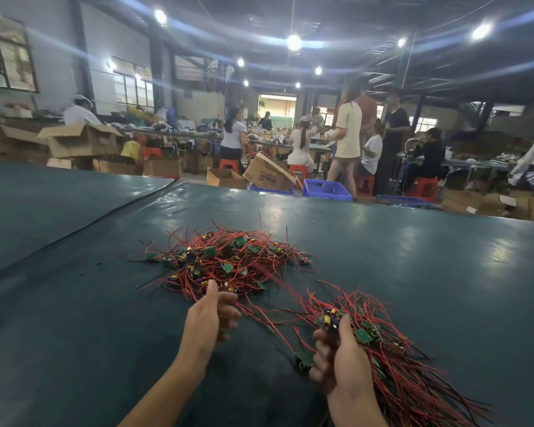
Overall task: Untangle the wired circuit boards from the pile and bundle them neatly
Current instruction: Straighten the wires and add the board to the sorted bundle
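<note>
A tangled pile (pixel 225 260) of small green circuit boards with red and black wires lies on the dark green table (pixel 413 257) ahead of me. My left hand (pixel 208 315) is at the pile's near edge, its fingers curled round a few red wires that trail out of it. My right hand (pixel 339 362) grips a gathered bundle (pixel 392 359) of boards, whose long wires fan out to the lower right. One more board (pixel 302 359) hangs on wires between my hands.
A seam (pixel 84 223) in the table cover runs diagonally at the left. Beyond the far table edge stand cardboard boxes (pixel 269 174), blue crates (pixel 327 189), red stools and several people at other benches.
</note>
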Motion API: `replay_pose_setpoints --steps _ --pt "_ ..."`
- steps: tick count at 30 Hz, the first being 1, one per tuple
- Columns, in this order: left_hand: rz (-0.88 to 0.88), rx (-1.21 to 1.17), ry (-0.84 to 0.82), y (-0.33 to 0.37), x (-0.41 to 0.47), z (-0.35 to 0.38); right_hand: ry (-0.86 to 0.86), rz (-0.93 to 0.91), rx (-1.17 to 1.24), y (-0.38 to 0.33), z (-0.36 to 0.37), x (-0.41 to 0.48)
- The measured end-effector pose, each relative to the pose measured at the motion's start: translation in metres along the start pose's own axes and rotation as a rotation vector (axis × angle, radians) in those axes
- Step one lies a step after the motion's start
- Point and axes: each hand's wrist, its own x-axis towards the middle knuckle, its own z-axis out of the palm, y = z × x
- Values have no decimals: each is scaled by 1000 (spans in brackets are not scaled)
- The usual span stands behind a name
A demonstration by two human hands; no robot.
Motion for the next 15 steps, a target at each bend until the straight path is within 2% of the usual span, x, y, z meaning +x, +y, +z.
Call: replay_pose_setpoints --steps 1,4,6,7,11,13,15 --pt "79 85 44 -3 3 -5 0 15 57 -1 0 0" --pt "439 680 147 -14 11 -19 -19 40 197 -4 -1 -3" --pt "579 916 204 -17 14 -25 -44 29 279 -6 -2 -4" --pt "577 1007 215 -19 16 -27 -49 11 299 -7 -2 -5" --pt "360 1324 160 -23 23 -38 -57 -57 267 -7 -1 -8" --pt "353 1304 144 -23 25 -42 -65 -57 234 -4 1 -9" --pt "402 1178 148 -23 27 -44 -71 -57 214 -3 2 -9"
